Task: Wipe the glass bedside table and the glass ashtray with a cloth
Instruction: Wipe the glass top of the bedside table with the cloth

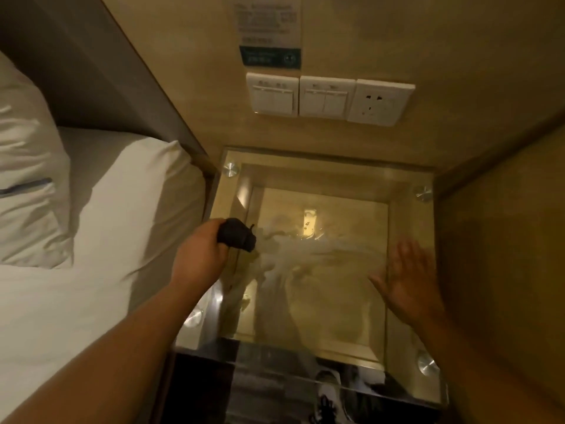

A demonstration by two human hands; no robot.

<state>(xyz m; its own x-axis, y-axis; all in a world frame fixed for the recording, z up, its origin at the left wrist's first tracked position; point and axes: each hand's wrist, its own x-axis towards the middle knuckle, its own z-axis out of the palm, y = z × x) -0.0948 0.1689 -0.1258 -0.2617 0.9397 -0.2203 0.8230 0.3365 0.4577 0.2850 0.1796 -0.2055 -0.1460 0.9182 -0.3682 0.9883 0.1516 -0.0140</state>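
Note:
The square glass bedside table [324, 179] fills the middle of the head view, with round metal studs at its corners and smeared streaks across its top. My left hand [200, 249] grips a bunched black cloth [238, 234] over the table's left edge. My right hand [406, 276] is spread flat, fingers straight, over the right part of the glass; whether it touches the glass I cannot tell. No ashtray is in view.
A bed with white sheet [101, 240] and pillow [27, 191] lies close on the left. Beige walls enclose the table at the back and right, carrying two switch plates [301, 94], a socket [379, 102] and a notice [269, 32]. Shoes [330, 399] show below the front edge.

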